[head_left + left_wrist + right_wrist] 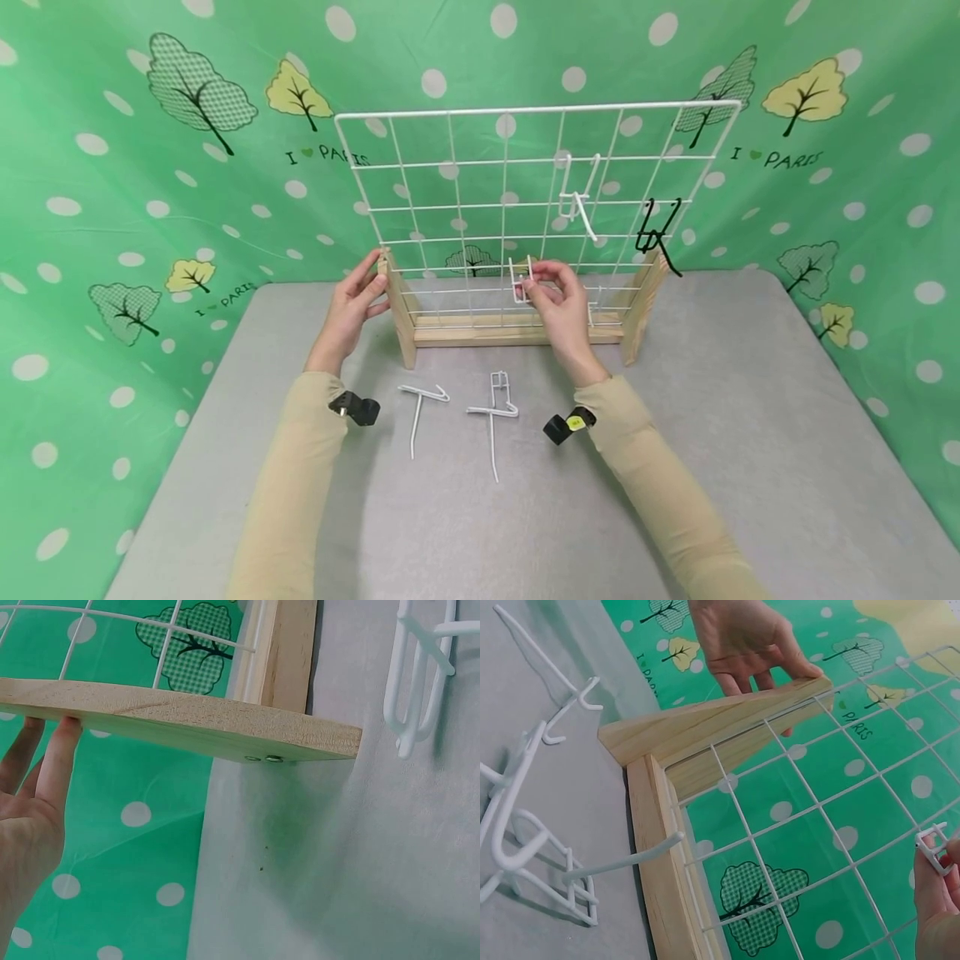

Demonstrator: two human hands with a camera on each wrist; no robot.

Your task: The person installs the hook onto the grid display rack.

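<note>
A white wire grid (504, 204) stands upright in a wooden frame. My left hand (347, 321) holds the top of the frame's left side post (397, 312), thumb in front and fingers behind. In the right wrist view that post (712, 724) has the left hand (746, 645) at its far end. My right hand (561, 312) pinches a small white wire hook (519, 282) in front of the grid's lower middle; its prong is mostly hidden by the fingers. Part of this hook (933, 844) also shows in the right wrist view.
Higher on the grid hang a white hook (576, 200) and, farther right, a black hook (658, 235). White wire hooks lie on the grey table (450, 533): one at left (416, 408), others close together (492, 412) in the middle. A green patterned cloth (465, 50) hangs behind.
</note>
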